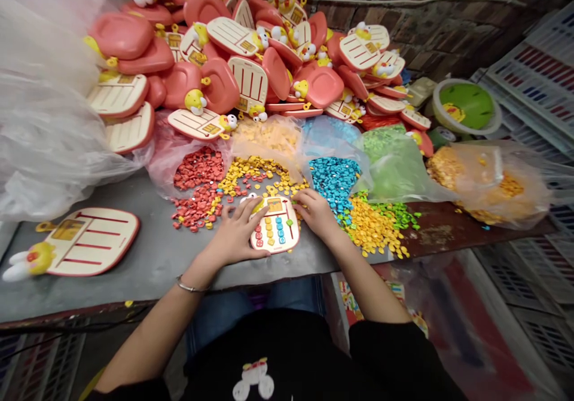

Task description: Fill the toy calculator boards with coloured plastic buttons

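Toy panel (274,233) judged light, rigid plastic. Held flat by left hand (233,236), fingers spread; right hand (316,213) at corner, closure cannot be told. Grip advised by side rims.

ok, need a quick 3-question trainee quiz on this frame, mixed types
1. True or false: the left hand and the right hand both touch the toy calculator faceplate.
2. Which pile lies directly left of the blue button pile? A red, B yellow, C green.
3. Fill in: the bracelet sits on the ___ wrist.

Key: 1 true. 2 B, the yellow button pile. 3 left.
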`<state>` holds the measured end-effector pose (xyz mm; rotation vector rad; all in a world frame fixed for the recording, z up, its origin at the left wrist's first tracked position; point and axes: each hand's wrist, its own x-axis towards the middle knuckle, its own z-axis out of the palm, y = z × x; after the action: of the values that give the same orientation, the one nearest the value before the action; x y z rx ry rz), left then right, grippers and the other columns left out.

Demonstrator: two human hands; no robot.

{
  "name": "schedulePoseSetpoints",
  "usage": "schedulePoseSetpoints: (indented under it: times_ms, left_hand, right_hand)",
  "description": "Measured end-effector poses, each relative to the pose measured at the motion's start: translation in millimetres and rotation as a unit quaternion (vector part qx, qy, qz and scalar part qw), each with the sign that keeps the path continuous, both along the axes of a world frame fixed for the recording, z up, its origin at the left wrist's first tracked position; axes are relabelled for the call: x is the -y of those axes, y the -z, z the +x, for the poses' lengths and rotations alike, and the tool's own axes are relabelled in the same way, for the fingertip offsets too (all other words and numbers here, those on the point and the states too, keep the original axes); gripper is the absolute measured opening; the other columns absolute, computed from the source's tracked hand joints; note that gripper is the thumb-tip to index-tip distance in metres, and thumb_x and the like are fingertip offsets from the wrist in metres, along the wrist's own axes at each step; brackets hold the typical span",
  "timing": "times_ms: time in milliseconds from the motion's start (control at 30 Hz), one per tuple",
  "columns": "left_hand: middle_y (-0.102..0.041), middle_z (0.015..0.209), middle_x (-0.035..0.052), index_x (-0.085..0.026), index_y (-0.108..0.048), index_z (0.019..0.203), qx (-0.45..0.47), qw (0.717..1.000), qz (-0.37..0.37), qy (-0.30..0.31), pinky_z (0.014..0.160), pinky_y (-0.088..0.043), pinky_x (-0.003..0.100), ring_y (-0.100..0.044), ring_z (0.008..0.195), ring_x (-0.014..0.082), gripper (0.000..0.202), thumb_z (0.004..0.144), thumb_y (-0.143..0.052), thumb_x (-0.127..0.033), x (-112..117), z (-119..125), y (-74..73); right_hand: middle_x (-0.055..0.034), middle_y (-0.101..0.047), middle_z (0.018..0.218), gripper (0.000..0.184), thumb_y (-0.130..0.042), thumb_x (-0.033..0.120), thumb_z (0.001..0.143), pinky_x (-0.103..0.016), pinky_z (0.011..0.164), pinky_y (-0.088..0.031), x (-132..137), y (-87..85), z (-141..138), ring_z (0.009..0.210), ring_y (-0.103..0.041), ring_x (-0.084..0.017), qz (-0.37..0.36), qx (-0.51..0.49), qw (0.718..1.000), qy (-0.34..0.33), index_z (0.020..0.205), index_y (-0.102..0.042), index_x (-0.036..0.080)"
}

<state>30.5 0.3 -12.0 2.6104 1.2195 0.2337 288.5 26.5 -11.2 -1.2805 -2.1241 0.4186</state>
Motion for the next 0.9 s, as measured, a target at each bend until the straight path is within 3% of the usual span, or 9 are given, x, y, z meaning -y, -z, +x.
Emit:
schedulePoseSetpoints:
  times_ms: [133,233,333,433,533,667,900]
  left_hand:
    - [-0.024,0.159,0.0151,-0.023,-0.029,0.152,-0.004,1.0,0.001,-0.001,0.106,-0.017,0.055,-0.025,0.14,0.0391,0.102,0.069,-0.065,-0.07,-0.1,-0.1,-0.3]
    - [-0.024,0.159,0.0139,-0.025,-0.028,0.152,0.0,1.0,0.001,-0.003,0.106,-0.017,0.054,-0.025,0.139,0.0397,0.102,0.069,-0.065,-0.071,0.0,0.0,-0.2]
    - [-0.025,0.158,0.0137,-0.026,-0.027,0.152,0.006,1.0,0.001,-0.004,0.107,-0.016,0.055,-0.025,0.139,0.0402,0.102,0.069,-0.065,-0.071,0.1,0.1,0.5]
    - [-0.024,0.159,0.0137,-0.026,-0.027,0.153,0.011,1.0,-0.001,-0.003,0.107,-0.015,0.055,-0.025,0.139,0.0404,0.102,0.069,-0.065,-0.071,0.0,0.2,1.0]
    - [-0.024,0.159,0.0145,-0.024,-0.028,0.152,0.006,1.0,-0.004,-0.001,0.107,-0.015,0.055,-0.025,0.139,0.0399,0.102,0.069,-0.064,-0.072,-0.3,0.3,0.8]
    - [-0.025,0.158,0.0136,-0.025,-0.029,0.152,0.005,1.0,-0.006,-0.007,0.107,-0.015,0.054,-0.025,0.139,0.0403,0.102,0.069,-0.064,-0.072,-0.4,0.6,-0.1]
    - [-0.024,0.159,0.0132,-0.027,-0.027,0.152,0.009,1.0,-0.005,-0.004,0.107,-0.016,0.054,-0.025,0.139,0.0402,0.101,0.069,-0.065,-0.07,-0.3,0.1,0.0]
  right_hand:
    - [-0.0081,-0.064,0.093,0.016,-0.053,0.017,0.092,-0.036,0.08,-0.052,-14.0,8.1,-18.0,0.089,-0.06,-0.021,0.017,0.021,0.999,-0.025,0.084,-0.066,0.02]
    - [-0.01,-0.066,0.1,0.009,-0.06,0.023,0.09,-0.043,0.088,-0.05,-5.3,8.5,-20.8,0.098,-0.057,-0.025,0.031,0.025,0.999,-0.024,0.086,-0.068,0.02]
    - [-0.0092,-0.066,0.108,0.01,-0.063,0.029,0.089,-0.047,0.094,-0.047,15.8,-2.1,-8.0,0.106,-0.056,-0.026,0.016,0.006,0.999,-0.029,0.089,-0.07,0.022]
    - [-0.0076,-0.065,0.105,0.014,-0.057,0.028,0.092,-0.043,0.09,-0.049,29.1,-8.8,16.0,0.102,-0.059,-0.023,0.007,-0.024,0.999,0.032,0.096,-0.071,0.024]
    - [-0.0095,-0.066,0.102,0.019,-0.056,0.024,0.092,-0.043,0.087,-0.05,24.7,-1.0,36.8,0.099,-0.059,-0.025,0.028,0.02,0.993,0.113,0.104,-0.07,0.022]
    - [-0.0108,-0.069,0.097,0.017,-0.056,0.018,0.09,-0.044,0.085,-0.049,11.0,12.0,42.7,0.095,-0.059,-0.027,0.016,0.103,0.988,0.111,0.094,-0.072,0.021]
    - [-0.0062,-0.072,0.098,0.014,-0.055,0.023,0.092,-0.039,0.085,-0.053,5.0,-1.6,6.0,0.094,-0.066,-0.023,0.023,-0.069,0.995,0.063,0.095,-0.069,0.023]
